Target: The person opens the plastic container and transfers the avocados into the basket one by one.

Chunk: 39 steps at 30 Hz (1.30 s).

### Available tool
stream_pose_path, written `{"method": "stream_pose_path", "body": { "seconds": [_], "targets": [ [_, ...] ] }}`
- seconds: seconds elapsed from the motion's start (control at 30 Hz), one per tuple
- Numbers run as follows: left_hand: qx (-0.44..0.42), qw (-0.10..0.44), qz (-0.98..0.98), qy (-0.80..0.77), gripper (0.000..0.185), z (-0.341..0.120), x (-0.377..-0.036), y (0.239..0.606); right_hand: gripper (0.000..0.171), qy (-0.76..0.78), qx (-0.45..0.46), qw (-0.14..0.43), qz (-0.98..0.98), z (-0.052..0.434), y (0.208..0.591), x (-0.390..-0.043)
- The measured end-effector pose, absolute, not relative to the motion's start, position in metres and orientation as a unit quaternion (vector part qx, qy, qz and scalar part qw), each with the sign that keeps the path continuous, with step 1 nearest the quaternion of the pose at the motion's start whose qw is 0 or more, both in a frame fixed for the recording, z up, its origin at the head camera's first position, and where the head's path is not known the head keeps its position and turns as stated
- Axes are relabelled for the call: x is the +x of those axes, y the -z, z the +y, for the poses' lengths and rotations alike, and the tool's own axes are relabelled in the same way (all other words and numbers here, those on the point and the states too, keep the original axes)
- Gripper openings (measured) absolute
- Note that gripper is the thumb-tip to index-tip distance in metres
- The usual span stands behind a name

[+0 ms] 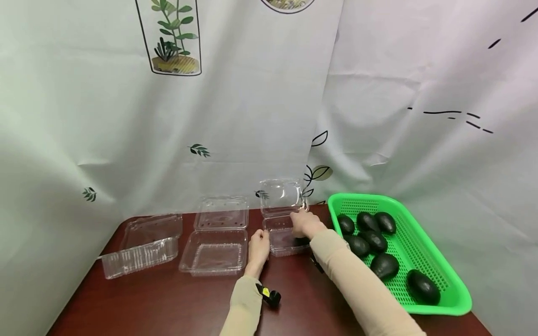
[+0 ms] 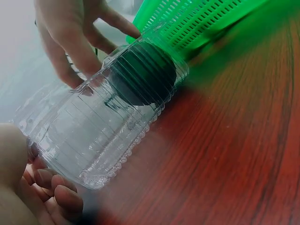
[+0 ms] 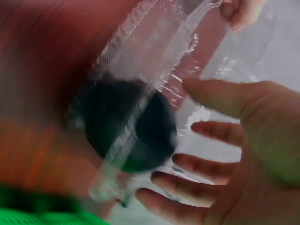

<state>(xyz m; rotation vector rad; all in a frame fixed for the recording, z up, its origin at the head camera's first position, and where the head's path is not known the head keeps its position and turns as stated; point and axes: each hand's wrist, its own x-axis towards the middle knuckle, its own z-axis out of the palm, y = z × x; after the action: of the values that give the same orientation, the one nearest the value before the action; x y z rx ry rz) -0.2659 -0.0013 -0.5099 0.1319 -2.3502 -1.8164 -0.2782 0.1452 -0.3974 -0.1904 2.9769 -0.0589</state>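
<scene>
A clear plastic clamshell tray (image 1: 280, 240) stands open on the dark red table (image 1: 168, 298), its lid (image 1: 280, 196) upright behind it. One dark avocado (image 1: 300, 241) lies in the tray's right end; it also shows in the left wrist view as avocado (image 2: 143, 77) and in the right wrist view as avocado (image 3: 129, 124). My left hand (image 1: 259, 240) grips the tray's left end, fingers (image 2: 54, 187) curled under its rim. My right hand (image 1: 299, 219) hovers over the tray with fingers (image 3: 211, 164) spread and straight, just above the avocado and holding nothing.
A green mesh basket (image 1: 437, 275) with several avocados sits at the right, close to the tray. Two more open clear clamshells lie to the left, one in the middle (image 1: 216, 249) and one at the far left (image 1: 140, 254). A white curtain hangs right behind the table.
</scene>
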Motion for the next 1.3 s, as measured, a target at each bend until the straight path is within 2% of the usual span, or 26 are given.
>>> {"method": "stream_pose_path", "body": {
  "seconds": [0.13,0.2,0.43,0.67,0.97,1.3],
  "targets": [
    [0.043,0.083,-0.79,0.606,0.03,0.0,-0.265,0.511,0.061,0.048,0.005,0.051,0.998,0.143,0.417,-0.284],
    [0.041,0.082,-0.79,0.606,0.03,0.0,-0.264,0.512,0.066,0.061,0.026,0.039,0.997,0.142,0.426,-0.286],
    [0.035,0.088,-0.793,0.602,0.03,0.001,-0.264,0.512,0.055,0.077,0.026,-0.032,0.996,0.151,0.448,-0.281],
    [0.036,0.092,-0.788,0.607,0.029,-0.001,-0.265,0.509,0.056,0.07,-0.023,-0.084,0.994,0.145,0.458,-0.274],
    [0.042,0.072,-0.791,0.606,0.03,0.001,-0.265,0.507,0.058,0.159,-0.041,-0.048,0.985,0.148,0.461,-0.267],
    [0.045,0.067,-0.792,0.606,0.03,0.001,-0.266,0.507,0.058,0.224,-0.03,-0.051,0.973,0.157,0.464,-0.273]
  ]
}}
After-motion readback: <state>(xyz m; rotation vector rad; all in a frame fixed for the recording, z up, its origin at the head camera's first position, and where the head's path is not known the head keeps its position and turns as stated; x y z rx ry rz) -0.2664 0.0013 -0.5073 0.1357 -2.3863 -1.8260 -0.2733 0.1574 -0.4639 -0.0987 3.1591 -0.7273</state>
